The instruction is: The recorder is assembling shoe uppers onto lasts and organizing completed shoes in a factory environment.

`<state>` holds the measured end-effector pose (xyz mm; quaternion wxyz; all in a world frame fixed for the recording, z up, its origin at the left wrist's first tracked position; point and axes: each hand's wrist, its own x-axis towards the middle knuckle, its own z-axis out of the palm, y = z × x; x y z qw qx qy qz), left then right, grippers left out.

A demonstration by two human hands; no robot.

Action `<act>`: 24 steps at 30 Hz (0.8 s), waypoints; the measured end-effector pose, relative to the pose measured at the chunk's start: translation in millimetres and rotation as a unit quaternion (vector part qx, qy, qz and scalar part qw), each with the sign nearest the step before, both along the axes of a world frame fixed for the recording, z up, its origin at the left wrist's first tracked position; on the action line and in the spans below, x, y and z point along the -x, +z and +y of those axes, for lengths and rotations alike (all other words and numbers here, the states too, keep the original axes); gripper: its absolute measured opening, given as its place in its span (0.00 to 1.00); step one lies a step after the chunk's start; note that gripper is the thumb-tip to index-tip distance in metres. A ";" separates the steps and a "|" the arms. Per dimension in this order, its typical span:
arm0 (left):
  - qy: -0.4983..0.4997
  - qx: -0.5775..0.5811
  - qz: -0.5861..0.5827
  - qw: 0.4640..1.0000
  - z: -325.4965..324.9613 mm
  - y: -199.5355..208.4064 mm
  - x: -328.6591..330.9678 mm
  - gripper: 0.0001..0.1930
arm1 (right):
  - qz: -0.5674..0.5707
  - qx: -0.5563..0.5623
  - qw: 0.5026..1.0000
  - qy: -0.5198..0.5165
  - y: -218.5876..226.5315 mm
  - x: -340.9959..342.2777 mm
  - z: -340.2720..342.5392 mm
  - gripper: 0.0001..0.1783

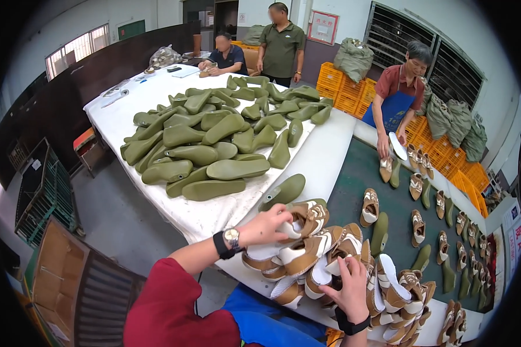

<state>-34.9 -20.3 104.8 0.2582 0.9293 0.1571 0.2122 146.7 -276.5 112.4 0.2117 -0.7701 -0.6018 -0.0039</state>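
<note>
A heap of brown and white shoe uppers (312, 253) lies at the near edge of the table, right in front of me. My left hand (269, 225), with a watch on its wrist, is closed on the heel end of a shoe upper (314, 215) at the heap's far side. My right hand (351, 289) pinches the pale heel edge of another shoe upper (347, 246) with thumb and fingers. White insole-like bottoms show on several uppers around my hands. Just beyond my left hand lies a green shoe last (286, 191).
Many green shoe lasts (214, 127) are piled on the white-covered table (113, 104). On the right, a dark green belt (353, 173) carries rows of uppers and lasts. A co-worker (399, 92) handles a shoe across it. Orange crates (336, 81) stand behind. Two more people are at the back.
</note>
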 end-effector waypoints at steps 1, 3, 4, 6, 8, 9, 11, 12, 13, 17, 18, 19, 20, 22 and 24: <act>-0.008 0.009 -0.011 1.000 -12.5 3.9 3.2 0.20 | -0.001 -0.001 1.000 0.001 -3.2 -2.6 -1.0 0.44; -0.012 0.004 -0.001 1.000 -35.3 -4.6 2.5 0.21 | -0.030 -0.052 0.998 -0.029 -9.4 -6.4 -3.6 0.44; -0.004 0.000 -0.009 1.000 -45.3 -16.3 4.9 0.22 | -0.029 -0.053 0.998 -0.026 -8.6 -5.7 -5.6 0.44; 0.013 0.016 0.028 0.999 -52.1 -28.2 5.9 0.25 | -0.028 -0.019 0.997 -0.063 -6.6 -5.1 -10.1 0.44; 0.020 0.005 0.034 0.999 -53.3 -27.6 8.8 0.27 | -0.011 -0.007 0.998 -0.059 -11.0 -13.5 -16.6 0.44; 0.029 -0.005 0.040 0.999 -54.3 -26.2 11.6 0.29 | 0.005 0.005 0.999 -0.053 -13.5 -16.3 -20.2 0.44; 0.036 0.035 0.101 0.994 -52.3 -17.8 19.2 0.33 | -0.007 0.009 0.998 -0.055 -17.2 -17.8 -27.3 0.44; 0.028 0.050 0.115 0.992 -49.4 -23.7 22.1 0.35 | -0.018 0.013 0.998 -0.057 -18.9 -18.3 -31.1 0.44; 0.019 0.064 0.129 0.989 -47.9 -24.7 23.8 0.36 | -0.019 0.012 0.998 -0.057 -20.2 -18.5 -35.1 0.44; -0.001 0.154 0.103 0.983 -36.0 -31.3 32.3 0.40 | -0.031 0.023 0.996 -0.084 -24.9 -19.4 -48.1 0.43; -0.006 0.138 0.097 0.986 -35.5 -34.7 32.7 0.41 | -0.024 0.029 0.996 -0.084 -24.1 -18.9 -51.2 0.43; -0.004 0.138 0.097 0.986 -35.3 -39.6 32.7 0.41 | -0.016 0.036 0.996 -0.082 -23.3 -17.6 -51.8 0.42; -0.007 0.129 0.067 0.989 -35.3 -45.1 32.4 0.40 | -0.016 0.036 0.996 -0.081 -25.7 -18.5 -51.3 0.42; -0.008 0.120 0.038 0.992 -36.6 -50.2 31.7 0.39 | -0.030 0.017 0.996 -0.079 -30.0 -19.3 -49.2 0.41; -0.024 0.120 0.065 0.990 -38.7 -51.8 27.9 0.39 | -0.033 0.025 0.996 -0.083 -29.1 -15.6 -46.0 0.41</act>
